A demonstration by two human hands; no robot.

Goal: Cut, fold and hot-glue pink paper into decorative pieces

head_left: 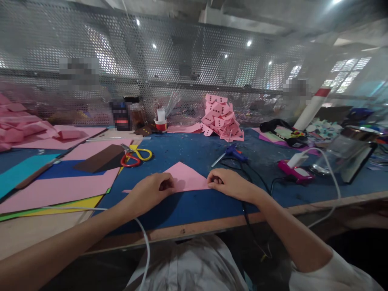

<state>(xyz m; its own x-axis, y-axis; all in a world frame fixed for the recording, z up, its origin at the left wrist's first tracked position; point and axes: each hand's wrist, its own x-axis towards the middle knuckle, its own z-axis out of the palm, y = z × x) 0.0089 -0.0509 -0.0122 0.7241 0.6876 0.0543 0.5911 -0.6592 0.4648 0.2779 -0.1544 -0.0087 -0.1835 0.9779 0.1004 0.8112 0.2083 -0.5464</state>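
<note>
A pink paper sheet [187, 178], folded into a triangle with its peak pointing away from me, lies on the blue tabletop [184, 208]. My left hand [154, 188] has its fingers curled and pinched at the left corner of the paper. At the right corner my right hand [228, 182] pinches it the same way. A thin pink strip shows just left of my left hand. Scissors with red and yellow handles [136, 155] rest beyond the left hand. Behind the right hand lies a blue glue gun [235, 152] with a glue stick at its back.
Coloured card sheets [81, 190] cover the left side. A heap of dotted pink paper pieces [220, 117] and a red-and-white cup [160, 124] stand at the back. A magenta power adapter [295, 171], white cable [333, 182] and clear container [342, 149] are on the right.
</note>
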